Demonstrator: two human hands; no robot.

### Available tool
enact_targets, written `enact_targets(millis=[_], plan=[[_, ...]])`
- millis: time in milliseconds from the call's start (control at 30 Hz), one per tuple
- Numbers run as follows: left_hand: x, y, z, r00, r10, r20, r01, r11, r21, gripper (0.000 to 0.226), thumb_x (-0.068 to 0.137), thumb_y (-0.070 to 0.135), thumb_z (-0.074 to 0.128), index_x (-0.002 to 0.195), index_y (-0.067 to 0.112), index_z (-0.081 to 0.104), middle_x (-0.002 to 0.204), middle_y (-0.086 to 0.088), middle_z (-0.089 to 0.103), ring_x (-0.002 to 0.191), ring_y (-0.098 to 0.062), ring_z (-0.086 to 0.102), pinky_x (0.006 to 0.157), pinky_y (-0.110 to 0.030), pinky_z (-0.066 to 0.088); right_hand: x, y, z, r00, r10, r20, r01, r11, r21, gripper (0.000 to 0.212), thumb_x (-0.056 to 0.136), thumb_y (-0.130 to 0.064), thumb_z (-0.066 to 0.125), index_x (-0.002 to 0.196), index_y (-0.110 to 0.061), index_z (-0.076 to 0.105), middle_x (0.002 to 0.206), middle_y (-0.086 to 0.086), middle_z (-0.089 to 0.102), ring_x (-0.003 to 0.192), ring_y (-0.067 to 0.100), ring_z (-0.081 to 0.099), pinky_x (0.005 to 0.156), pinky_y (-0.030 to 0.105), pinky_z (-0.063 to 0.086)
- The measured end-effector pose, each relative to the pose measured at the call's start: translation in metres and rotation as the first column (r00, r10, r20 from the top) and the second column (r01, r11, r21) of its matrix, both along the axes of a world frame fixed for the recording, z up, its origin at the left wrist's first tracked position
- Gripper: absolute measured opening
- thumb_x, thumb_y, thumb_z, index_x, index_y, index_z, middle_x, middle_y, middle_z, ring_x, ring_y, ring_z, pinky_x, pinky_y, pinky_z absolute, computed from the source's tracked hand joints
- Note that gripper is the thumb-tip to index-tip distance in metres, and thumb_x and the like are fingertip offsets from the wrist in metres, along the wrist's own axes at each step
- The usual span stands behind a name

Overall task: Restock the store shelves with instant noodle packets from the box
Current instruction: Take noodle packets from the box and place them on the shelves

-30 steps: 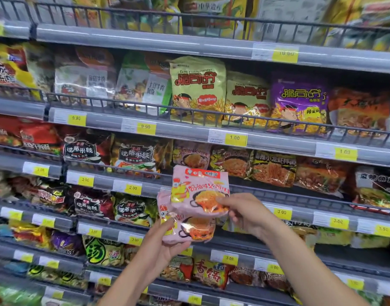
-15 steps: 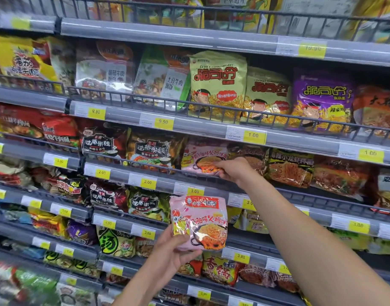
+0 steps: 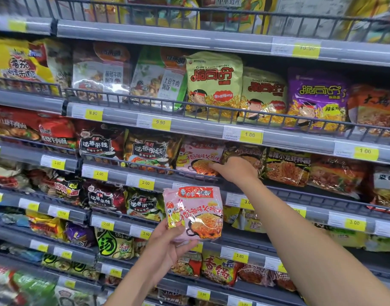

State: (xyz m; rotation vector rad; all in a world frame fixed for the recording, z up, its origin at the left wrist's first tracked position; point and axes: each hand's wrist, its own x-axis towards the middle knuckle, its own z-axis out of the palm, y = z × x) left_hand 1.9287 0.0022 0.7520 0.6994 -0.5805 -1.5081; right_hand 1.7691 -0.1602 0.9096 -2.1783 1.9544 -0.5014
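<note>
My left hand [image 3: 167, 246] grips the bottom of a pink instant noodle packet [image 3: 195, 214], held upright in front of the shelves. My right hand [image 3: 238, 171] reaches over the wire rail of the middle shelf [image 3: 123, 178]. Its fingers hold the lower right edge of a second pink noodle packet [image 3: 196, 156], which stands in the row there. That packet sits between a black-and-orange packet [image 3: 152, 151] on its left and a dark packet [image 3: 244, 155] on its right. The box is out of view.
Several tiers of grey shelves with wire front rails and yellow price tags fill the view, packed with noodle and snack packets. Green and purple snack bags [image 3: 214, 85] stand on the shelf above. My right forearm [image 3: 300, 239] crosses the lower right shelves.
My right hand carried one pink packet up from the pair and set it in the middle shelf row. My left hand lowered slightly with the other packet. The view shifted left.
</note>
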Motion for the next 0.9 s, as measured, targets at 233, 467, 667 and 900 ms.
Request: enact_targets(millis=[233,467,667,900], plan=[[-0.001,-0.016,0.046,0.996,0.084,0.005,-0.083,0.991,-0.101,0.035,0.092,0.000,0.062,0.124,0.014,0.056,0.124,-0.019,0.068,0.109,-0.039,0.068,0.079,-0.040,0.063,-0.032,0.059,-0.033,0.911,0.206,0.357,-0.156,0.974,-0.163,0.048,0.085,-0.068,0.055,0.119,-0.035,0.050,0.089,-0.015,0.067,0.083,0.005,0.064,0.076,0.037,0.056],[0.001,-0.059,0.093,0.983,0.175,0.051,-0.167,0.978,-0.127,0.039,0.093,0.009,0.067,0.128,0.007,0.050,0.103,-0.020,0.074,0.096,-0.034,0.072,0.075,-0.036,0.064,-0.024,0.053,-0.042,0.800,0.231,0.553,-0.248,0.968,-0.045,0.088,0.070,-0.053,0.081,0.142,-0.035,0.034,0.111,-0.011,0.064,0.097,0.011,0.066,0.086,0.043,0.057],[0.009,-0.090,0.112,0.747,0.264,0.609,-0.192,0.964,-0.183,0.041,0.097,0.028,0.062,0.129,0.004,0.054,0.131,-0.015,0.062,0.103,-0.018,0.071,0.096,-0.041,0.057,-0.013,0.042,-0.024,0.841,0.159,0.516,-0.107,0.986,-0.131,0.086,0.085,-0.050,0.073,0.146,-0.010,0.028,0.127,0.005,0.061,0.095,0.019,0.058,0.075,0.035,0.049],[0.008,-0.090,0.096,0.019,0.669,0.743,-0.319,0.708,-0.630,0.057,0.094,0.032,0.066,0.144,0.023,0.040,0.131,0.006,0.038,0.100,-0.011,0.059,0.082,-0.024,0.050,0.000,0.033,-0.031,0.924,0.095,0.370,0.006,0.965,-0.263,0.058,0.082,-0.059,0.071,0.106,-0.014,0.043,0.088,0.001,0.059,0.078,0.021,0.059,0.073,0.046,0.056]])
